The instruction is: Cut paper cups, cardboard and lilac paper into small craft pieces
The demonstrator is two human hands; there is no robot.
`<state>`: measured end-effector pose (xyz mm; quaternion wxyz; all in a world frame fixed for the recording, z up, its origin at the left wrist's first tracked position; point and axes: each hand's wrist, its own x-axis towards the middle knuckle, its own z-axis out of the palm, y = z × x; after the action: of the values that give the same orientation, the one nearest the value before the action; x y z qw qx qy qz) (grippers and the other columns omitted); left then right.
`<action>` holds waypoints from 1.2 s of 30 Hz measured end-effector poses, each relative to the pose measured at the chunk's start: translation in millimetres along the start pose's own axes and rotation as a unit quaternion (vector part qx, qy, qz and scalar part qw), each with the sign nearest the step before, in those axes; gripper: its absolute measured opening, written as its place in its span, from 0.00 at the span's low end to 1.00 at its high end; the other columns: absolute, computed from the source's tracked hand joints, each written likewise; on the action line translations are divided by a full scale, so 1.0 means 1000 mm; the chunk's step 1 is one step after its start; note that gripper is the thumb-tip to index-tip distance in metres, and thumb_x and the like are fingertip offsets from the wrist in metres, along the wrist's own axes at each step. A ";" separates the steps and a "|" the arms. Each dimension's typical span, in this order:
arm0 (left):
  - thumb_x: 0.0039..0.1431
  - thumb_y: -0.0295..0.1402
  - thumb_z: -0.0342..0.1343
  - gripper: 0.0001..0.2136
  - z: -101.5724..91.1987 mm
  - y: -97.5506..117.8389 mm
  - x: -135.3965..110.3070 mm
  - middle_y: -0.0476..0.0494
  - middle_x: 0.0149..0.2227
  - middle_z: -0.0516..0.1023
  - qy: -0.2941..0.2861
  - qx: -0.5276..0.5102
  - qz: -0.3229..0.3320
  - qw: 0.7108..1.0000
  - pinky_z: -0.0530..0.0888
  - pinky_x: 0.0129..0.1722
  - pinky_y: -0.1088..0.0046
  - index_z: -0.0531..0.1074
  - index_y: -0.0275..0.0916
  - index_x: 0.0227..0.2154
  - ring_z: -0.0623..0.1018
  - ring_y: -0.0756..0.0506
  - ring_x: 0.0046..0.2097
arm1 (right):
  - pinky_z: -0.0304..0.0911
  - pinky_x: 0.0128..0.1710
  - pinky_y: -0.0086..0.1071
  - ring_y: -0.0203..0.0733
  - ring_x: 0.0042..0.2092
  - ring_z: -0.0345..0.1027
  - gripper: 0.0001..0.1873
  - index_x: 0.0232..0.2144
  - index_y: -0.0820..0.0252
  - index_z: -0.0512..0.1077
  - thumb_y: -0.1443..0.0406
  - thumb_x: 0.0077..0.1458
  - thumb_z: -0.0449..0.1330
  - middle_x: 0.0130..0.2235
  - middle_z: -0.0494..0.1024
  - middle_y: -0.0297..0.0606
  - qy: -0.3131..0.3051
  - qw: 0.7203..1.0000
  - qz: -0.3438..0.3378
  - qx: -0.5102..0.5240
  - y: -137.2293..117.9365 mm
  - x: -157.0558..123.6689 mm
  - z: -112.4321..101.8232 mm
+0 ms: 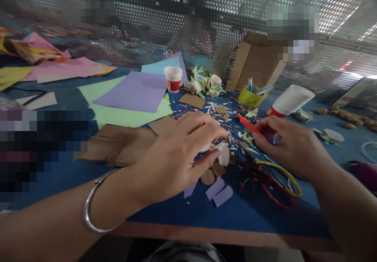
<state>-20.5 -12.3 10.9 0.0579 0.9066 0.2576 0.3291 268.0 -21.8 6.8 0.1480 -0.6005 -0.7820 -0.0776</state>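
My left hand point(179, 152) hovers over paper scraps, its fingers curved and apart from the thumb. The thumb tip is beside a small white cup base point(224, 154) with a red edge; whether they touch I cannot tell. In my right hand point(287, 140) is a red pen-shaped tube point(247, 124) with a narrow tip pointing left. Below that hand lie scissors with yellow handles point(294, 185) and a pair with red handles point(279, 203). Two purple paper strips point(223, 196) and small brown cardboard pieces point(207, 177) lie near the left thumb.
Purple paper point(135, 91), green paper point(118, 115) and brown cardboard point(123, 140) spread on the left. A paper cup point(173, 77), a yellow container point(251, 97) and stacked cups point(291, 99) stand behind. Walnut-like brown objects point(350, 117) lie far right, before a perforated metal screen point(141, 30).
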 end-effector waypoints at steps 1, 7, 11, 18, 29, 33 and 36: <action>0.66 0.28 0.56 0.13 -0.001 0.002 0.000 0.41 0.53 0.76 0.017 0.022 0.017 0.999 0.69 0.58 0.63 0.72 0.37 0.52 0.72 0.44 0.55 | 0.62 0.31 0.34 0.42 0.30 0.72 0.09 0.36 0.56 0.71 0.58 0.60 0.59 0.31 0.79 0.36 0.008 0.999 -0.023 0.037 -0.008 -0.007 -0.006; 0.68 0.30 0.54 0.10 0.001 0.009 -0.002 0.50 0.51 0.81 0.010 0.128 0.111 0.985 0.68 0.54 0.58 0.76 0.41 0.48 0.72 0.40 0.56 | 0.66 0.30 0.32 0.40 0.31 0.76 0.03 0.35 0.53 0.71 0.66 0.58 0.58 0.32 0.81 0.33 0.003 0.986 -0.100 0.132 -0.060 -0.042 -0.021; 0.70 0.30 0.50 0.10 0.002 0.009 -0.001 0.47 0.44 0.82 -0.090 0.085 0.098 0.987 0.66 0.51 0.58 0.76 0.40 0.43 0.73 0.41 0.52 | 0.68 0.31 0.32 0.39 0.29 0.76 0.02 0.33 0.50 0.72 0.65 0.58 0.60 0.31 0.81 0.30 0.070 0.982 -0.040 0.172 -0.079 -0.053 -0.024; 0.70 0.29 0.48 0.13 0.002 0.016 0.000 0.45 0.37 0.81 -0.096 -0.019 0.095 0.991 0.66 0.46 0.60 0.78 0.36 0.37 0.74 0.43 0.43 | 0.67 0.29 0.30 0.38 0.30 0.75 0.05 0.37 0.50 0.73 0.67 0.58 0.62 0.32 0.81 0.30 0.083 0.965 -0.015 0.248 -0.091 -0.064 -0.016; 0.67 0.33 0.56 0.07 0.006 0.010 0.000 0.50 0.33 0.79 -0.188 -0.186 -0.008 0.964 0.66 0.42 0.68 0.78 0.40 0.38 0.74 0.47 0.39 | 0.69 0.31 0.31 0.41 0.34 0.75 0.04 0.36 0.50 0.76 0.65 0.57 0.64 0.34 0.80 0.33 0.135 0.928 0.108 0.329 -0.098 -0.081 0.003; 0.68 0.35 0.54 0.08 0.008 0.014 0.000 0.48 0.36 0.80 -0.141 -0.197 0.005 0.970 0.67 0.44 0.69 0.76 0.38 0.39 0.75 0.47 0.41 | 0.70 0.31 0.31 0.40 0.31 0.75 0.03 0.34 0.50 0.78 0.65 0.57 0.65 0.33 0.80 0.33 0.125 0.906 0.132 0.383 -0.099 -0.085 0.007; 0.71 0.35 0.49 0.12 0.004 0.020 -0.003 0.45 0.37 0.80 -0.129 -0.115 0.026 0.985 0.68 0.46 0.65 0.77 0.38 0.39 0.75 0.45 0.42 | 0.68 0.26 0.30 0.39 0.28 0.73 0.01 0.33 0.49 0.78 0.62 0.57 0.65 0.31 0.79 0.32 0.167 0.884 0.224 0.374 -0.098 -0.097 0.009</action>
<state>-10.9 -30.7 11.7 0.1859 0.9351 0.1848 0.2384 194.9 -134.0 -27.7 0.5033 -0.6377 -0.5617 0.1568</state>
